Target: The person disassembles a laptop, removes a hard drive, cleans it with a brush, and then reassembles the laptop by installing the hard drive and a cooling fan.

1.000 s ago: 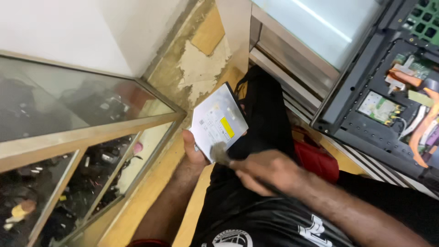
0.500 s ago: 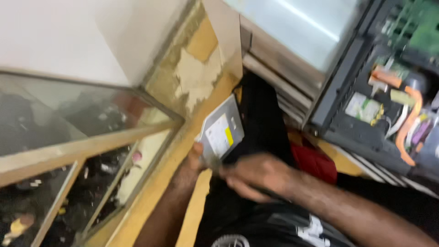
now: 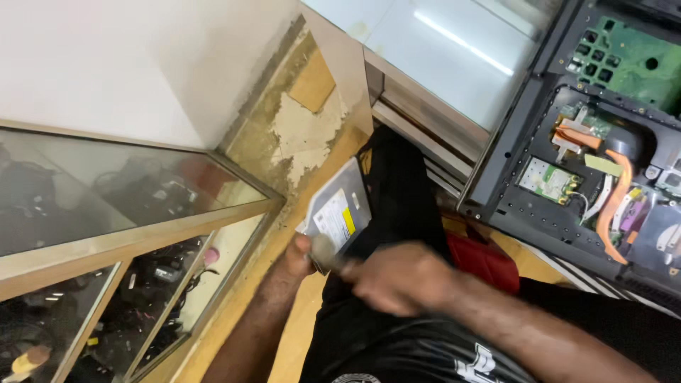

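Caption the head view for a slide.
Left hand holds a flat silver drive over the lap; right hand works at its edge.

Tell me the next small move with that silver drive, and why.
Probably steady the drive flat before working the tool any further. The left hand pinches only its near corner, so it hangs tilted over the lap, while the right hand presses a thin tool at that same corner. The right hand is blurred, so exactly where the tool tip touches cannot be told.
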